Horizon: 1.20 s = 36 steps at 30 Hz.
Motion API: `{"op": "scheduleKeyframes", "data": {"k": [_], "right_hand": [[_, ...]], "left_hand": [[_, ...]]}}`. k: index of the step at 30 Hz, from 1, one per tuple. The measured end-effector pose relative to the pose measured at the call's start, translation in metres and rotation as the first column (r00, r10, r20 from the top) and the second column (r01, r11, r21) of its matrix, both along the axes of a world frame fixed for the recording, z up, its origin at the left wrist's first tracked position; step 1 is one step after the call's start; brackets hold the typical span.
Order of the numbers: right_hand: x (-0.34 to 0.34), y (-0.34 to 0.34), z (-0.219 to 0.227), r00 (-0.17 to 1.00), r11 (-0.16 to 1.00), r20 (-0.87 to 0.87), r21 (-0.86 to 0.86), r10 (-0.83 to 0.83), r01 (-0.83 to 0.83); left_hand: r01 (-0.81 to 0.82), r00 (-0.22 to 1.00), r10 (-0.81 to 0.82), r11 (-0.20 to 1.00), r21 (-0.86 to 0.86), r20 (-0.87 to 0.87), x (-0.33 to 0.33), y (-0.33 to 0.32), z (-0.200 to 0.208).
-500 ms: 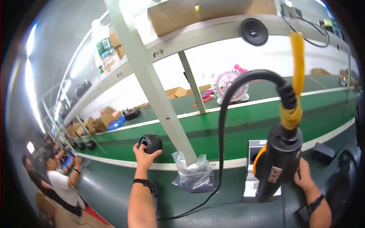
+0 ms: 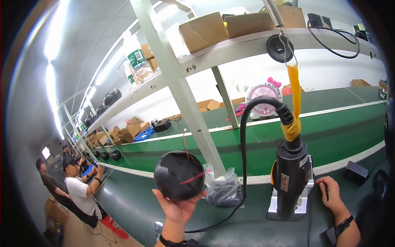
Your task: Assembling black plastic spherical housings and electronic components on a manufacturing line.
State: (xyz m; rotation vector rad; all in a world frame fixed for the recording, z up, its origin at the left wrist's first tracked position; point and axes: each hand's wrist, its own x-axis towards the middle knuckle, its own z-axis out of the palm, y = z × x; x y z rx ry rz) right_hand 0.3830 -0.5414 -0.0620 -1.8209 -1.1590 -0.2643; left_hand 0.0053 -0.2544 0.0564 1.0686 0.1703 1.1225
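Note:
In my left hand (image 2: 177,210) is a round black housing (image 2: 179,173), held up above the bench from below. A thin red wire (image 2: 185,144) rises from its top, and a red line crosses its side. My right hand (image 2: 330,192) rests low over the bench at the right, fingers curled, with a thin black stick-like tool (image 2: 326,192) between them. Between my hands, a black electric screwdriver (image 2: 291,168) hangs from a spring by a yellow strap (image 2: 293,92). Behind it stands a silver metal fixture (image 2: 276,208), partly hidden.
A clear plastic bag (image 2: 224,189) lies by the upright post. A black cable (image 2: 243,156) loops down to the bench. Beyond runs a green conveyor (image 2: 329,136), with a pink fan (image 2: 264,100) on its far side. A small black box (image 2: 356,171) sits right. People (image 2: 80,181) work far left.
My left hand has brought the black housing nearer and turned it, so the red wire now shows. The view has shifted. My right hand stays beside the fixture.

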Motion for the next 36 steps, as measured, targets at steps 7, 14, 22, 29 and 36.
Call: {"op": "scheduleKeyframes", "data": {"k": [7,14,22,29,36], "right_hand": [[-0.001,0.005,0.005,0.998,0.998,0.059,-0.070,-0.003,0.007],[-0.001,0.005,0.006,0.999,0.997,0.042,-0.075,0.016,-0.013],[-0.007,0.003,0.007,0.999,0.991,-0.019,-0.130,-0.037,0.034],[-0.009,0.002,0.006,0.993,0.975,0.105,-0.208,-0.051,0.073],[-0.017,0.003,0.016,0.995,0.952,0.095,-0.298,-0.042,0.069]], "left_hand": [[0.398,0.915,-0.403,0.889,-0.225,0.028,-0.015,-0.006,-0.051],[0.838,0.545,-0.523,0.371,-0.401,0.656,0.007,-0.031,-0.053],[0.701,0.710,-0.512,0.455,-0.549,0.482,0.002,-0.010,-0.098],[0.485,0.858,-0.508,0.748,-0.453,0.080,0.005,-0.010,-0.108],[0.530,0.835,-0.533,0.709,-0.466,0.139,0.011,-0.015,-0.094]]}}
